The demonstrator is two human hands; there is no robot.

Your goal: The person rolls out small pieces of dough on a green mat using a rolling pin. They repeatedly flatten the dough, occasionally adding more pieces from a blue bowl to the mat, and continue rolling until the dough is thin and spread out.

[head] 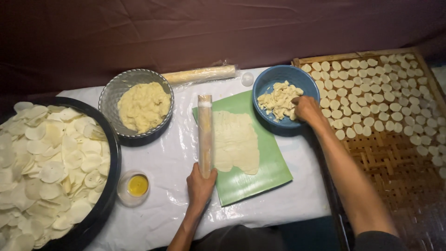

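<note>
The left hand (200, 185) was wrapped tight round the near end of a rolling pin (205, 135). The pin was long & pale, w/ plastic wrap on it. It lay pointing near to far, on the left edge of a flat sheet of dough (237, 142). The dough was thin & cream colored, and it sat on a green mat (272, 169) in the middle of the table.

The right hand (306, 108) was down in a blue bowl (274, 79), to the right & farther off. Its fingers were curled in among the dough scraps (278, 100), pale lumpy bits. Can't tell if it had any gripped or was just touching them.

Right of the bowl was a woven bamboo tray (390, 162). Lots of small round dough pieces (371, 88) lay in rows on its far part. The near part was bare weave.

Left of the mat, far side, stood a metal bowl (114, 93) w/ a big heap of soft yellow dough (143, 106) in it. Behind it lay another wrapped roll (200, 74), sideways at the far edge of the table. A small clear lid-like thing (247, 79) sat just beside the blue bowl.

Near the left hand, a bit to the left, was a little clear cup of yellow oil (137, 185). At the far left was a big black tray (109, 153), piled w/ thin white round chips (46, 162).

All of it sat on a white plastic sheet (172, 158) over the table. A dark cloth (186, 28) hung behind.
</note>
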